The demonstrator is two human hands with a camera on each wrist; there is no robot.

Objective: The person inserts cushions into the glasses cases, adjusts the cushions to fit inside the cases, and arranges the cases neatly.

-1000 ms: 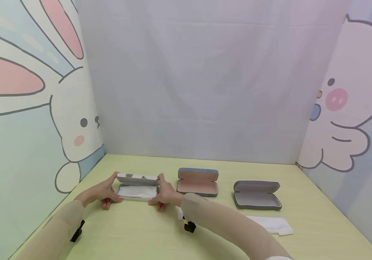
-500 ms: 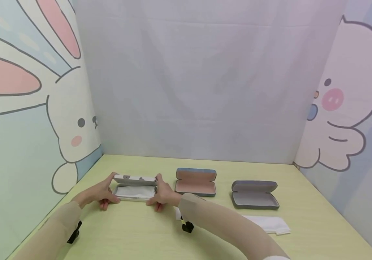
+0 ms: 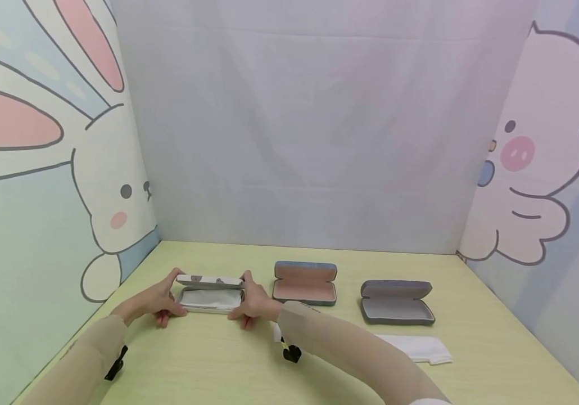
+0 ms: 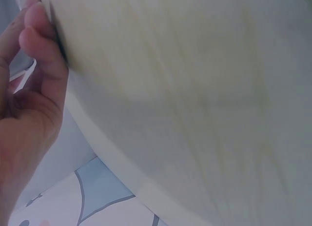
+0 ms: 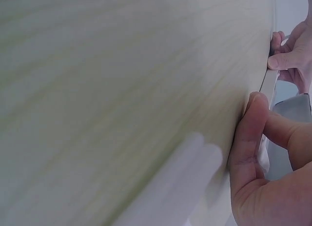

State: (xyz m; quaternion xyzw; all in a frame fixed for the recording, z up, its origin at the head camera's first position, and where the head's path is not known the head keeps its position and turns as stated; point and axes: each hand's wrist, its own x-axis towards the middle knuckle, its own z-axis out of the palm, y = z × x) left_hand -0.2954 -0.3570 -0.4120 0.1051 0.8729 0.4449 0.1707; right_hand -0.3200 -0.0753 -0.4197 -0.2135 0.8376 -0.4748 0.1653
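A white glasses case [image 3: 212,310] with a dark-spotted lid lies partly open at the left of the table. Folded white cloth [image 3: 212,298] fills its lower half. My left hand [image 3: 159,301] grips the left end, thumb at the front edge and a finger up at the lid. At the opposite end my right hand [image 3: 256,301] holds the case the same way. In the right wrist view the thumb and fingers of my right hand [image 5: 273,162] are on the case edge, with the left hand [image 5: 295,55] beyond. The left wrist view shows little of the case.
A blue glasses case [image 3: 305,292] with pink lining stands open right of my right hand. Farther right is an open grey case [image 3: 397,310]. A white cloth [image 3: 416,349] lies in front of it, partly behind my right forearm. Printed walls border the table [image 3: 203,365].
The lid of the white glasses case has tipped down slightly under my fingers. Both hands keep their grip on its ends. The head view has shifted a little.
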